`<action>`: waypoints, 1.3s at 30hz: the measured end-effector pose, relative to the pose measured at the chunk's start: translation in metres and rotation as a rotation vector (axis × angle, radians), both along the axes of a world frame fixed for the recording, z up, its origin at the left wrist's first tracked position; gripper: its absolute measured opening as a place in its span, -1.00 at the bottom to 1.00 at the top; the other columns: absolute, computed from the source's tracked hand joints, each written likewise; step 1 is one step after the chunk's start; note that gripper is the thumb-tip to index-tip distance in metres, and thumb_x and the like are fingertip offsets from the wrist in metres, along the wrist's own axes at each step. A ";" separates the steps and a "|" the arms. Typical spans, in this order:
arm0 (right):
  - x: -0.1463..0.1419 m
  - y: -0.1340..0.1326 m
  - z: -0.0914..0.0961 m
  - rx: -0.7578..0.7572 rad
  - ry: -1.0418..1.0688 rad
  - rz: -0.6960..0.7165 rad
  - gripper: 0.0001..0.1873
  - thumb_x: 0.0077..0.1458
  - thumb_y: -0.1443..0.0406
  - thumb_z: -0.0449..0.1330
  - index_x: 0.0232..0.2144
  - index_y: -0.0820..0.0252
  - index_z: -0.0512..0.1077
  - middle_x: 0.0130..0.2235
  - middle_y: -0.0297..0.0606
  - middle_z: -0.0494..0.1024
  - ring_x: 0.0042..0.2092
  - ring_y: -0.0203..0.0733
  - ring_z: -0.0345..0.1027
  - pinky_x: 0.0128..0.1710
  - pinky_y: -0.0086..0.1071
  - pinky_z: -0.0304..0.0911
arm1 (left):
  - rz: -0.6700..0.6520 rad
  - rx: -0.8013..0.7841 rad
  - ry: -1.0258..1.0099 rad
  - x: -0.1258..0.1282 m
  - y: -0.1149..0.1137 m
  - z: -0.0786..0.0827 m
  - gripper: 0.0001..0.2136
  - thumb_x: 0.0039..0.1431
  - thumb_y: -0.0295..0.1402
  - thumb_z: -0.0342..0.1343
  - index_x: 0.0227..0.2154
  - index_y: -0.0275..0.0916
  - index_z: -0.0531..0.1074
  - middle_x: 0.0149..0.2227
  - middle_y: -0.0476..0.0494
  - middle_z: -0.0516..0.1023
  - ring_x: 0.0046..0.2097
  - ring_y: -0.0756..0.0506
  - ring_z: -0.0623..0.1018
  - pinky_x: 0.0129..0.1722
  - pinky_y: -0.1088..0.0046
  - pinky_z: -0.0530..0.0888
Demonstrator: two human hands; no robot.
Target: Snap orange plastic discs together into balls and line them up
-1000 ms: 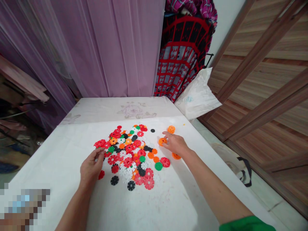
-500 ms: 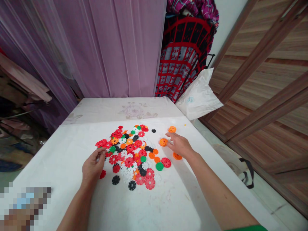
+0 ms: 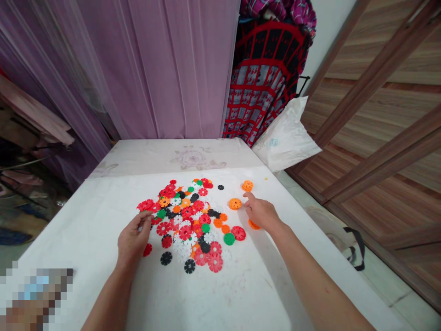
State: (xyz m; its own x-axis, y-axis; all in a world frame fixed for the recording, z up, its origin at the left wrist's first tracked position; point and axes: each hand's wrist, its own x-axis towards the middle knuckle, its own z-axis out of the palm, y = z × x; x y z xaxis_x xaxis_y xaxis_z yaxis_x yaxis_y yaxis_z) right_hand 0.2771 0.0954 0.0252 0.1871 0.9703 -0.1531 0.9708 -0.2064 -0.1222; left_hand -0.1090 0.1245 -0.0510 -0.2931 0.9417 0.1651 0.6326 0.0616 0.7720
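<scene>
A heap of notched plastic discs (image 3: 186,212), flower-shaped and in red, white, black, green and orange, lies loose on the white tabletop. My left hand (image 3: 135,233) rests at the heap's left edge, its fingers loosely bent with a gap to the thumb and nothing visible in them. On the right, my right hand (image 3: 262,211) hovers among three small orange disc groups, fingers apart and without a disc that I can see. A round orange stack (image 3: 235,204) sits just left of its fingertips. Beyond it is another orange stack (image 3: 247,185); the third orange group (image 3: 254,224) is partly covered by the hand.
The table (image 3: 82,220) has a flowered cloth strip at its far end. A white bag (image 3: 285,138) hangs by the far right corner. Purple curtains (image 3: 179,69) stand behind, and wooden cupboard doors (image 3: 379,115) are on the right. A pixelated patch covers the lower left.
My right hand has drawn slightly right, away from the middle orange stack, which now shows whole. The left hand and the heap look the same.
</scene>
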 end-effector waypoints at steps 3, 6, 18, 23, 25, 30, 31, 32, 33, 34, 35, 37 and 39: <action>-0.002 0.000 -0.001 -0.011 -0.017 0.033 -0.46 0.20 0.37 -0.04 0.23 0.07 0.20 -0.11 -0.22 0.63 -0.08 -0.10 0.50 -0.16 -0.32 0.24 | -0.002 -0.006 -0.012 0.001 0.000 0.001 -0.62 0.03 -0.02 0.02 -0.20 -0.09 0.54 -0.32 -0.01 0.65 -0.26 -0.11 0.61 -0.16 0.35 0.53; -0.005 0.001 -0.001 0.002 -0.015 0.053 -0.44 0.20 0.35 -0.01 0.25 0.06 0.17 -0.12 -0.21 0.64 -0.07 -0.11 0.49 -0.14 -0.33 0.23 | -0.005 0.010 -0.026 0.001 0.000 0.002 -0.63 0.03 -0.03 0.02 -0.21 -0.09 0.54 -0.32 -0.01 0.65 -0.24 -0.12 0.62 -0.12 0.34 0.53; -0.011 0.003 0.002 -0.025 -0.045 0.043 -0.45 0.21 0.33 0.00 0.26 0.07 0.18 -0.13 -0.16 0.64 -0.08 -0.06 0.50 -0.13 -0.31 0.23 | -0.014 -0.020 -0.036 -0.002 0.001 -0.002 -0.62 0.04 0.00 0.02 -0.21 -0.09 0.53 -0.25 -0.03 0.66 -0.19 -0.13 0.62 -0.12 0.33 0.52; -0.010 0.003 -0.001 -0.014 -0.025 0.042 -0.45 0.21 0.32 0.01 0.25 0.04 0.17 -0.14 -0.19 0.64 -0.08 -0.08 0.50 -0.12 -0.32 0.23 | -0.028 -0.021 -0.037 -0.004 0.003 -0.007 -0.61 0.06 0.00 0.02 -0.17 -0.09 0.52 -0.23 -0.03 0.66 -0.15 -0.13 0.62 -0.08 0.33 0.52; -0.010 0.003 -0.002 -0.006 -0.017 0.043 -0.43 0.20 0.33 0.01 0.26 0.02 0.17 -0.14 -0.22 0.64 -0.07 -0.09 0.50 -0.10 -0.31 0.23 | -0.022 -0.021 -0.039 -0.005 0.003 -0.008 -0.61 0.06 0.00 0.02 -0.17 -0.09 0.52 -0.23 -0.03 0.66 -0.14 -0.12 0.62 -0.08 0.33 0.52; -0.009 0.002 0.001 0.004 -0.010 0.044 -0.43 0.20 0.35 0.00 0.26 0.04 0.18 -0.11 -0.20 0.64 -0.07 -0.07 0.50 -0.10 -0.30 0.24 | -0.016 0.000 -0.043 -0.003 0.002 -0.004 -0.61 0.04 -0.01 0.02 -0.19 -0.10 0.53 -0.26 -0.02 0.66 -0.17 -0.12 0.62 -0.10 0.35 0.53; -0.009 0.002 0.003 0.003 -0.019 0.044 -0.44 0.21 0.35 -0.01 0.26 0.05 0.20 -0.11 -0.19 0.64 -0.07 -0.06 0.50 -0.11 -0.29 0.25 | -0.011 -0.004 -0.032 -0.002 0.002 -0.002 -0.61 0.04 -0.01 0.02 -0.19 -0.09 0.53 -0.28 -0.02 0.66 -0.19 -0.12 0.62 -0.12 0.34 0.53; -0.009 0.002 0.006 0.003 -0.032 0.043 -0.45 0.21 0.36 -0.03 0.25 0.06 0.21 -0.11 -0.17 0.64 -0.08 -0.05 0.50 -0.12 -0.28 0.26 | -0.004 -0.010 -0.018 -0.002 0.001 -0.001 -0.61 0.04 -0.01 0.01 -0.19 -0.09 0.54 -0.29 -0.01 0.66 -0.22 -0.12 0.62 -0.14 0.34 0.53; -0.009 0.003 0.009 0.007 -0.049 0.040 -0.45 0.22 0.36 -0.05 0.24 0.06 0.23 -0.12 -0.16 0.64 -0.10 -0.04 0.51 -0.14 -0.27 0.26 | 0.000 -0.015 -0.003 -0.001 0.001 0.000 -0.61 0.04 -0.01 0.01 -0.20 -0.08 0.54 -0.30 -0.01 0.66 -0.25 -0.12 0.62 -0.16 0.34 0.53; -0.008 0.005 0.012 0.014 -0.063 0.034 -0.46 0.22 0.37 -0.06 0.24 0.07 0.24 -0.13 -0.14 0.64 -0.11 -0.03 0.51 -0.15 -0.27 0.27 | 0.003 -0.016 0.010 -0.001 0.000 0.001 -0.61 0.04 0.00 0.01 -0.20 -0.08 0.54 -0.30 0.00 0.66 -0.27 -0.11 0.61 -0.19 0.34 0.54; -0.009 0.008 0.016 0.025 -0.072 0.028 -0.47 0.22 0.37 -0.07 0.23 0.08 0.25 -0.14 -0.14 0.64 -0.11 -0.03 0.51 -0.16 -0.27 0.27 | 0.004 -0.014 0.020 -0.001 0.000 0.002 -0.61 0.04 0.00 0.01 -0.21 -0.08 0.54 -0.30 0.00 0.66 -0.29 -0.11 0.61 -0.22 0.35 0.54; -0.012 0.017 0.023 0.063 -0.058 0.034 -0.49 0.22 0.37 -0.05 0.20 0.06 0.30 -0.12 -0.17 0.63 -0.10 -0.06 0.51 -0.14 -0.28 0.28 | 0.007 -0.004 0.027 0.000 -0.001 0.002 -0.62 0.03 0.00 0.01 -0.22 -0.08 0.55 -0.29 0.00 0.66 -0.30 -0.10 0.61 -0.24 0.36 0.54; -0.020 0.031 0.027 0.122 -0.007 0.093 -0.52 0.20 0.37 -0.02 0.15 0.05 0.34 -0.01 -0.21 0.59 -0.02 -0.10 0.47 -0.06 -0.29 0.28 | 0.003 -0.001 0.026 0.000 -0.001 0.002 -0.62 0.03 0.00 0.01 -0.23 -0.08 0.55 -0.27 0.00 0.66 -0.29 -0.10 0.61 -0.25 0.37 0.54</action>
